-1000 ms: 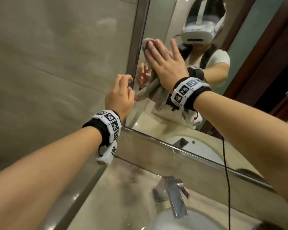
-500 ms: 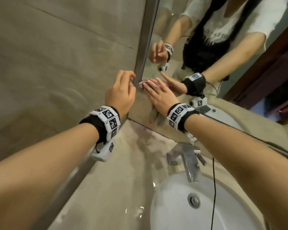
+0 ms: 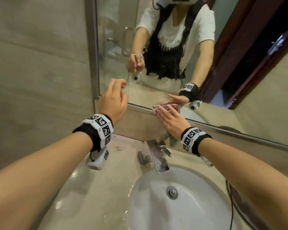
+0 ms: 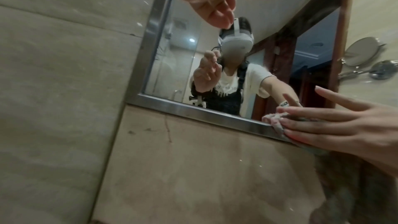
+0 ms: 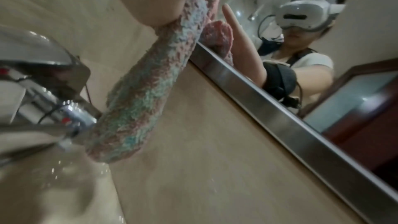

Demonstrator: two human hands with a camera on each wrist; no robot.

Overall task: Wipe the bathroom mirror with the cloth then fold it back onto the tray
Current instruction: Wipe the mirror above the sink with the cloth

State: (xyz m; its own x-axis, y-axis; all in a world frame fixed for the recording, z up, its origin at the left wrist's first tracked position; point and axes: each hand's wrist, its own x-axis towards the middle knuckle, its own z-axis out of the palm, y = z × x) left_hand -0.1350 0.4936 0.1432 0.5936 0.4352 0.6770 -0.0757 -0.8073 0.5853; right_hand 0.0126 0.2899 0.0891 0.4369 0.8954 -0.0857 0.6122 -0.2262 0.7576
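The mirror (image 3: 156,67) has a metal frame (image 3: 140,107). My right hand (image 3: 166,117) lies flat with straight fingers and presses the pink and blue fluffy cloth (image 3: 157,110) against the mirror's bottom frame. In the right wrist view the cloth (image 5: 146,94) hangs down from under my palm along the wall below the frame (image 5: 269,101). My left hand (image 3: 121,90) hovers near the mirror's lower left corner, its fingers loosely curled and holding nothing. The left wrist view shows the right hand (image 4: 336,125) on the cloth (image 4: 273,118) at the frame. No tray is in view.
A chrome faucet (image 3: 156,155) stands just below my right hand over a white basin (image 3: 198,213) set in a beige countertop (image 3: 93,188). A black cable (image 3: 231,206) hangs under my right arm. A tiled wall (image 3: 40,63) is on the left. A round swivel mirror (image 4: 361,54) is mounted at the right.
My right hand slid the cloth from high on the mirror down to the bottom frame and then rightwards along it. My left hand stayed near the left edge. My view tilted down.
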